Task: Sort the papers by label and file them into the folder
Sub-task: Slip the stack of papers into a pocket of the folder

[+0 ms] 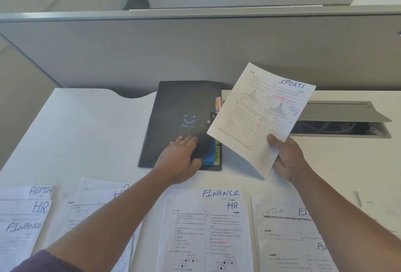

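Black folder (182,120) lies closed on the surface (86,133) against the rear partition (195,54). Left hand (180,159) rests flat on its cover, fingers straight. Right hand (286,159) pinches the SPORTS paper (260,115) aloft beside the folder's right edge.

Bright, even light; edges bowed, perhaps slightly soft.

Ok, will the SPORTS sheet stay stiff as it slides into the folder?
Probably not. The SPORTS sheet is thin paper, held only at its lower edge by the right hand, so it may bend. Its slight curl likely lends some stiffness.
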Demonstrator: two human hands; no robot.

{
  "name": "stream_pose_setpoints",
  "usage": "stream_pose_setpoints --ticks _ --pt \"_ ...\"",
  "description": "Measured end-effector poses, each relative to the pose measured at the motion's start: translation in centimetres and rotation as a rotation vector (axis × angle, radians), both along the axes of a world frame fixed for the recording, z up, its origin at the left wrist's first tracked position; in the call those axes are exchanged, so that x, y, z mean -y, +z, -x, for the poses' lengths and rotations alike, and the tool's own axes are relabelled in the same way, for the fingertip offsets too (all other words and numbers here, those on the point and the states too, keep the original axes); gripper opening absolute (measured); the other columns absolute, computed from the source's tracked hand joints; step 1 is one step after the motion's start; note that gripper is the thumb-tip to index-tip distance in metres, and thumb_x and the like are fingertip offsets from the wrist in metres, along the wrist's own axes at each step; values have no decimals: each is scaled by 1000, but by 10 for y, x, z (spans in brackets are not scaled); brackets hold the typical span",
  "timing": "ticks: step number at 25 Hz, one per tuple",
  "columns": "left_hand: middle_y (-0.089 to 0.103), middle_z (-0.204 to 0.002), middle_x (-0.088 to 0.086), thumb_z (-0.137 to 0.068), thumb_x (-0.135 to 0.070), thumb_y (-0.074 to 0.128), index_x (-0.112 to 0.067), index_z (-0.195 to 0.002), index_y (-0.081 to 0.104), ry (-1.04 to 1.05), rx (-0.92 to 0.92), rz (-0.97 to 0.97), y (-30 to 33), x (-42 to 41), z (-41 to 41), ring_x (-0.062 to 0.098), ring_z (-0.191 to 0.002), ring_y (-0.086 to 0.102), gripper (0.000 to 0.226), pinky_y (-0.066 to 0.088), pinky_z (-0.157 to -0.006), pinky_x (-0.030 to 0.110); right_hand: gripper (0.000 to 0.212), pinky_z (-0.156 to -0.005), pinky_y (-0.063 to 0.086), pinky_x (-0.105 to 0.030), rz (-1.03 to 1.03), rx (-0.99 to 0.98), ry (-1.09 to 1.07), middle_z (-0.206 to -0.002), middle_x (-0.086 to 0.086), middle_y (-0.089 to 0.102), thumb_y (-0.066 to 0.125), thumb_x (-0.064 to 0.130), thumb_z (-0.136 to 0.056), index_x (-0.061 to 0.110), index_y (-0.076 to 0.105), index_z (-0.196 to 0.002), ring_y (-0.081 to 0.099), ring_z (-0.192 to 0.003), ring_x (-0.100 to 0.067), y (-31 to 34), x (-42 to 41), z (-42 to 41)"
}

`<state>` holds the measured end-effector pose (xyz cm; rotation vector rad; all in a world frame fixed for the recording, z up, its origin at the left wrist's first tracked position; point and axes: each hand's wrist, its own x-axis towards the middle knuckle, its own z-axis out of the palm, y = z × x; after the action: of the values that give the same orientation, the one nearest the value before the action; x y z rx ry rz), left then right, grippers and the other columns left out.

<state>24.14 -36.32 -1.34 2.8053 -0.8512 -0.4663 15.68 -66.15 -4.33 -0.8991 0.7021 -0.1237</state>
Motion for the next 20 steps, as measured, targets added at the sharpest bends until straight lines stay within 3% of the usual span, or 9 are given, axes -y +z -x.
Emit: stream_pose_setpoints --ticks 4,5,6,7,8,11,15,17,20 --pt "53 -152 13 -109 -36 38 -11 -143 55 175 -60 219 -5 5 10 34 -145 42 45 31 -120 46 41 -92 62 -45 9 -8 -9 -135 -6 71 55 -2 -101 16 62 -138 68 -123 -30 -3 1 0" --pt "62 -139 17 -110 -41 36 -8 -134 60 306 -112 371 -5 4 13 32 -134 56 47 43 -112 44 43 -99 58 -50 9 -9 -11 -136 -7 70 55 -2 -101 16 61 -140 65 -127 -33 -4 1 0" --pt "70 -119 18 -110 -44 37 -5 -122 64 481 -199 566 -3 3 17 25 -112 70 49 56 -93 39 44 -105 53 -55 8 -11 -14 -138 -8 69 56 -2 -101 16 60 -141 63 -129 -35 -4 1 1" --pt "71 -98 14 -110 -43 40 -4 -108 65 659 -292 771 -2 3 21 16 -86 74 47 58 -73 31 44 -109 48 -58 13 -12 -14 -138 -8 68 57 -2 -101 17 61 -141 62 -130 -36 -4 1 2" --pt "65 -85 6 -109 -42 42 -8 -97 63 808 -339 914 0 4 24 13 -72 69 42 54 -66 29 42 -111 46 -60 35 -16 -22 -137 -8 69 57 -1 -101 18 63 -138 62 -130 -37 -1 2 4" --pt "52 -95 -4 -107 -48 46 -15 -104 52 1128 -431 1058 -2 2 22 18 -95 53 33 41 -90 33 35 -108 48 -58 194 -43 -50 -131 -3 73 59 -1 -100 21 69 -125 64 -125 -34 21 4 7" --pt "53 -118 -3 -100 -51 58 -20 -118 50 1338 -602 1273 -10 -8 7 17 -113 52 37 38 -104 32 26 -92 56 -39 468 -100 -63 -102 13 80 61 1 -100 23 74 -105 72 -102 -20 73 -2 7" --pt "58 -128 -2 -87 -57 67 -22 -120 58 1379 -649 1349 -17 -15 0 17 -122 55 49 40 -114 36 23 -80 54 -30 611 -120 -41 -91 17 79 61 3 -101 23 74 -101 71 -89 -11 95 -11 9" --pt "63 -136 -1 -68 -62 75 -21 -131 63 1410 -690 1446 -26 -19 -5 19 -131 57 75 41 -116 39 17 -71 51 -25 796 -145 3 -92 13 74 61 7 -102 17 74 -104 68 -80 -11 119 -24 14"
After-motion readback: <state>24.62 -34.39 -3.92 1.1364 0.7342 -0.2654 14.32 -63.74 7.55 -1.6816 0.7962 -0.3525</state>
